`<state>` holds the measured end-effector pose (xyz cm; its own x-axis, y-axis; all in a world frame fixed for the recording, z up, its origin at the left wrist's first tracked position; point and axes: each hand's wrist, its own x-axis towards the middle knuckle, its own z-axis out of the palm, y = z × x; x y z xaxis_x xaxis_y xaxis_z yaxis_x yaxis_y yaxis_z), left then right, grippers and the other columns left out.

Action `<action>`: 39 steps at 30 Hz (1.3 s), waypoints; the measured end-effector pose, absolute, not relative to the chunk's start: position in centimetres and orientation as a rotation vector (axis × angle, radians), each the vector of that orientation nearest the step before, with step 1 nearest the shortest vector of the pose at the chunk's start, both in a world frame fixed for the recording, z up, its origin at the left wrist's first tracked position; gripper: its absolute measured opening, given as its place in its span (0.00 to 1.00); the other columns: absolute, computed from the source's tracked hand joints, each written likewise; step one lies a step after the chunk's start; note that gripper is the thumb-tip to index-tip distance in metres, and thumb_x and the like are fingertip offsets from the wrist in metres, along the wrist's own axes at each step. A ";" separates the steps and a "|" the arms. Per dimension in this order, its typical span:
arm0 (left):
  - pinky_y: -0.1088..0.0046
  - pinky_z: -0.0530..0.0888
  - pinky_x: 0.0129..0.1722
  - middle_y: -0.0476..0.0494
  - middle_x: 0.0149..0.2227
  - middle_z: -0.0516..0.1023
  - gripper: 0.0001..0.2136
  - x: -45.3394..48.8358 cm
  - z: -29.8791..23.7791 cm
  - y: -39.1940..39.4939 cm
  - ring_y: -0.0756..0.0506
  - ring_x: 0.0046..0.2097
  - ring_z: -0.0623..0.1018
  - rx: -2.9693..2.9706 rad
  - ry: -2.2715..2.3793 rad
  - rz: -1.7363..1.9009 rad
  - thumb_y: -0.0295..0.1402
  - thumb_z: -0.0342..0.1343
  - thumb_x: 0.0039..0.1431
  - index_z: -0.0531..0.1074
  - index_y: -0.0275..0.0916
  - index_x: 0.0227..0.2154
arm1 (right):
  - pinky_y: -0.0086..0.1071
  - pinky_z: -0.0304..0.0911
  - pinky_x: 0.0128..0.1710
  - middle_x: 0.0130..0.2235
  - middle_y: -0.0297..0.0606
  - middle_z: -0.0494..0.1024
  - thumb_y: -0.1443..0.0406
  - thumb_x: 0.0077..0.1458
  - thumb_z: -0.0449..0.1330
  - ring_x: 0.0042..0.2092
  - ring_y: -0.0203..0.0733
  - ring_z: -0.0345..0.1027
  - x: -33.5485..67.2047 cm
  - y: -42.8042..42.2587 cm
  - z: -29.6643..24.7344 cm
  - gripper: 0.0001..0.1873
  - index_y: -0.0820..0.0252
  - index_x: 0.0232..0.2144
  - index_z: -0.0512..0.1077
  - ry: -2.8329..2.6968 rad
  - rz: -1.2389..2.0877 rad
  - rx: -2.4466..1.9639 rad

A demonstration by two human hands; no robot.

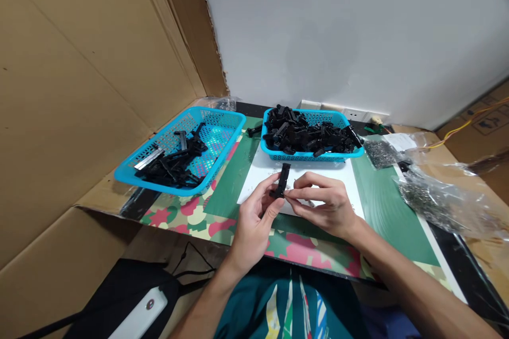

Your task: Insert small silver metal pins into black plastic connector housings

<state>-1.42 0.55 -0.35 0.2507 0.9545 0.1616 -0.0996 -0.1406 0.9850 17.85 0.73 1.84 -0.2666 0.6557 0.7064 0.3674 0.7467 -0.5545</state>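
Between the thumb and fingers of my left hand (256, 217) stands a black plastic part (283, 179), a narrow bar with a wider foot, held upright above the table. My right hand (324, 204) comes in from the right, thumb and index finger pinched together against the part's lower end. Whatever sits in that pinch is too small to make out. Beneath both hands lies a white paper sheet (252, 183) with tiny scattered pieces on it.
A blue basket (312, 157) heaped with black parts stands behind the hands. Another blue basket (222, 161) at the left holds fewer parts. Clear bags of small metal pieces (425, 201) lie at the right. Cardboard (99, 63) walls the left side; a white wall (338, 37) rises behind.
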 end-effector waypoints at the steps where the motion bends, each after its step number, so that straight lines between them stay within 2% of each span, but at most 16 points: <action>1: 0.65 0.76 0.60 0.37 0.61 0.78 0.23 -1.4 -0.3 0.6 0.37 0.62 0.78 1.371 0.880 1.160 0.40 0.63 0.68 0.73 0.43 0.63 | 0.31 0.72 0.32 0.35 0.39 0.79 0.70 0.64 0.65 0.34 0.39 0.74 17.9 0.7 1.8 0.07 0.55 0.41 0.83 -1.898 0.341 -0.782; 10: 0.63 0.74 0.62 0.37 0.59 0.78 0.21 -1.5 0.0 0.5 0.37 0.61 0.78 1.427 0.904 1.154 0.40 0.63 0.68 0.77 0.42 0.61 | 0.32 0.70 0.30 0.35 0.40 0.79 0.68 0.65 0.64 0.33 0.39 0.74 18.1 0.6 2.1 0.07 0.56 0.41 0.84 -1.928 0.437 -0.805; 16: 0.69 0.77 0.46 0.40 0.47 0.80 0.20 -1.7 0.1 0.6 0.42 0.47 0.79 1.499 0.903 1.095 0.39 0.60 0.71 0.77 0.44 0.62 | 0.30 0.67 0.27 0.33 0.39 0.78 0.67 0.65 0.65 0.30 0.37 0.71 17.9 0.7 2.5 0.07 0.58 0.39 0.85 -1.907 0.547 -0.834; 20: 0.72 0.75 0.39 0.41 0.45 0.78 0.21 -1.8 -0.2 0.6 0.45 0.40 0.77 1.475 0.926 1.066 0.42 0.59 0.71 0.76 0.43 0.63 | 0.30 0.67 0.28 0.33 0.39 0.78 0.67 0.66 0.64 0.31 0.37 0.72 17.7 0.9 2.4 0.07 0.59 0.38 0.85 -1.924 0.562 -0.819; 26: 0.67 0.76 0.42 0.41 0.37 0.79 0.25 -1.7 -0.2 0.6 0.44 0.38 0.75 1.405 0.968 1.016 0.50 0.57 0.70 0.78 0.38 0.60 | 0.32 0.70 0.34 0.38 0.41 0.78 0.68 0.69 0.62 0.37 0.40 0.74 18.7 1.2 2.4 0.09 0.55 0.45 0.83 -1.969 0.428 -0.778; 31: 0.67 0.74 0.43 0.44 0.33 0.76 0.26 -1.7 -0.2 0.6 0.44 0.38 0.74 1.398 0.925 0.956 0.51 0.51 0.73 0.78 0.35 0.58 | 0.34 0.68 0.35 0.38 0.40 0.77 0.69 0.69 0.62 0.38 0.41 0.72 19.7 1.4 2.5 0.08 0.56 0.42 0.82 -2.049 0.287 -0.779; 34: 0.66 0.73 0.48 0.43 0.35 0.76 0.24 -1.7 0.2 0.5 0.43 0.41 0.76 1.494 0.938 0.921 0.49 0.49 0.75 0.79 0.36 0.57 | 0.34 0.66 0.35 0.37 0.40 0.77 0.70 0.69 0.61 0.37 0.41 0.69 19.9 1.5 2.6 0.09 0.57 0.40 0.82 -2.086 0.228 -0.799; 37: 0.68 0.73 0.49 0.43 0.43 0.78 0.19 -1.5 0.6 0.1 0.44 0.43 0.76 1.694 1.061 0.997 0.46 0.55 0.73 0.77 0.42 0.58 | 0.34 0.64 0.35 0.36 0.40 0.77 0.69 0.70 0.61 0.37 0.41 0.67 20.2 1.6 2.6 0.09 0.57 0.39 0.81 -2.109 0.246 -0.819; 39: 0.69 0.72 0.46 0.45 0.43 0.78 0.17 -1.3 0.7 -0.1 0.45 0.42 0.76 1.815 1.166 1.086 0.42 0.62 0.68 0.76 0.44 0.57 | 0.33 0.64 0.36 0.37 0.40 0.77 0.68 0.70 0.61 0.38 0.41 0.67 20.4 1.7 2.4 0.09 0.56 0.39 0.81 -2.115 0.278 -0.838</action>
<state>-1.33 -0.13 0.66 0.2389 0.9328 0.2699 0.3354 -0.3401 0.8785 20.36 1.66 2.43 -0.4383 0.6515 0.6193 0.4691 0.7535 -0.4607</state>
